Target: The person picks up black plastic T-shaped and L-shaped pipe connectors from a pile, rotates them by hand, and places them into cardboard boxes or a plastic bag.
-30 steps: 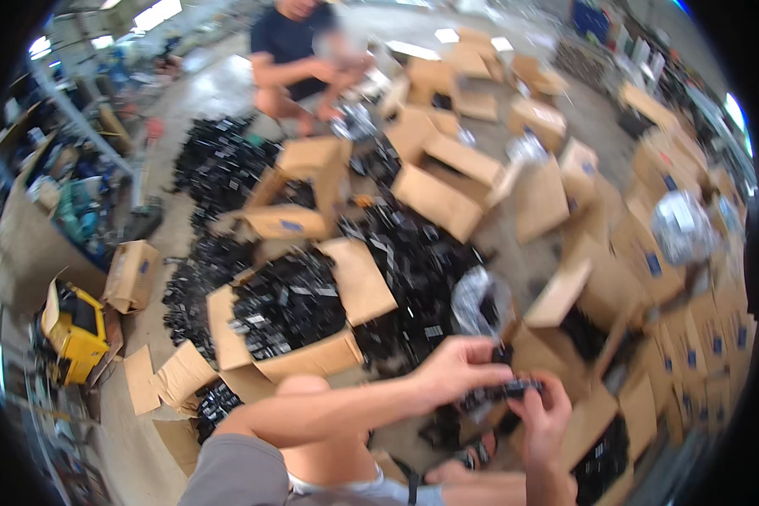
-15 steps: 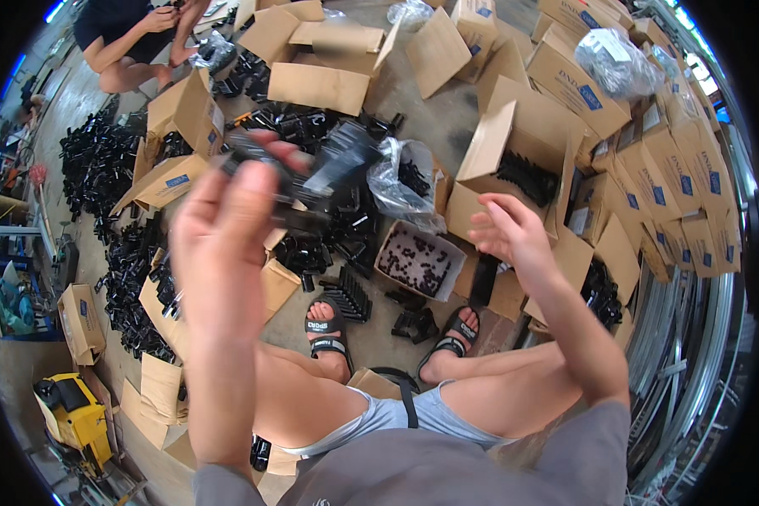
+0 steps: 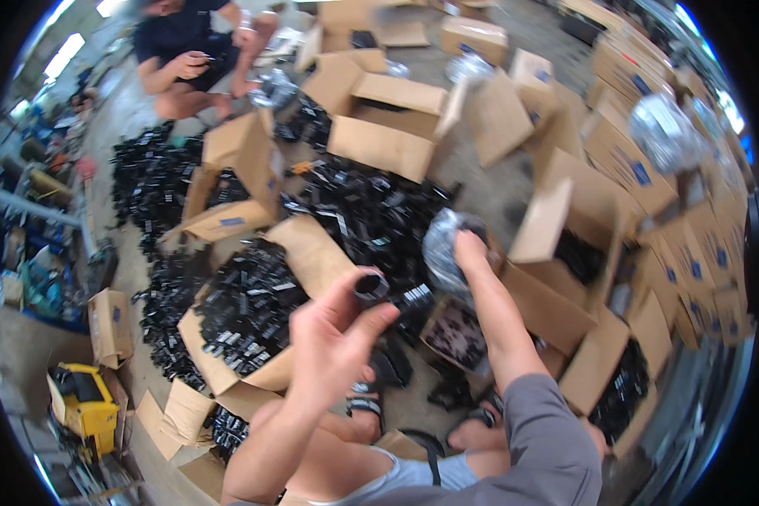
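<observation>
My left hand [image 3: 333,337] is raised in front of me, thumb and fingers pinched on a small black ring-shaped part [image 3: 369,287]. My right hand [image 3: 471,253] reaches out to the clear plastic bag [image 3: 445,244] beside the open cardboard box [image 3: 557,261]; I cannot tell how far it is closed. I judge I am mid-sorting: 1 part in hand, fetching from the bag. The next move calls for a firm grip on the bag.

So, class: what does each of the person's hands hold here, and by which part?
The left hand pinches a small black part by its edge between thumb and fingertips. The right hand reaches into a clear plastic bag; its grip cannot be told.
</observation>
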`<state>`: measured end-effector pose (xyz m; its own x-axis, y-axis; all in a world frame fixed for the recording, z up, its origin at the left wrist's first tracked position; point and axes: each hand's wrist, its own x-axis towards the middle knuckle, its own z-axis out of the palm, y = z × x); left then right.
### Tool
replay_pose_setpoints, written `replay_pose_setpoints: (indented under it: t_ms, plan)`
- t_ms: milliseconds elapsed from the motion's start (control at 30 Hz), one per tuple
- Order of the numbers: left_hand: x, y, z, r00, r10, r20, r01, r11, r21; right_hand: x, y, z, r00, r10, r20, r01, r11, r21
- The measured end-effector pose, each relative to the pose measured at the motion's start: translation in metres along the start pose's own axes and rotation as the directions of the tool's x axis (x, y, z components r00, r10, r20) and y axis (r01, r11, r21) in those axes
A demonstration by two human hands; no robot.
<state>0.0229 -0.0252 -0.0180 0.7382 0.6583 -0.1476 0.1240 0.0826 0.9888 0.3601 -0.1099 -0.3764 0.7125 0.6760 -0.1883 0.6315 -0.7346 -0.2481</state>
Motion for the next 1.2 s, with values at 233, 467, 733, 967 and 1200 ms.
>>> replay_pose_setpoints:
  t_ms: [233, 467, 733, 967, 1200]
  plan:
    - [0.019, 0.003, -0.023, 0.994, -0.106, -0.012, 0.104, 0.946, 0.308, 0.045, 0.036, 0.059, 0.972, 0.199, -0.122, -0.187, 0.977, 0.099]
    - [0.023, -0.035, -0.028, 0.993, 0.115, -0.004, -0.113, 0.981, 0.158, 0.038, 0.021, 0.062, 0.985, 0.096, -0.141, -0.109, 0.990, -0.090]
    - [0.013, -0.022, -0.031, 0.998, 0.063, 0.020, -0.065, 0.992, 0.110, 0.026, 0.009, 0.039, 0.994, 0.047, -0.094, -0.056, 0.994, -0.096]
    - [0.000, 0.009, -0.046, 0.993, -0.045, 0.105, 0.025, 0.983, 0.180, -0.013, -0.017, -0.018, 0.932, 0.283, -0.225, -0.246, 0.952, 0.180]
    - [0.007, -0.032, -0.036, 0.979, 0.202, 0.005, -0.202, 0.978, 0.057, -0.077, -0.004, -0.084, 0.803, 0.506, -0.315, 0.004, 0.524, 0.852]
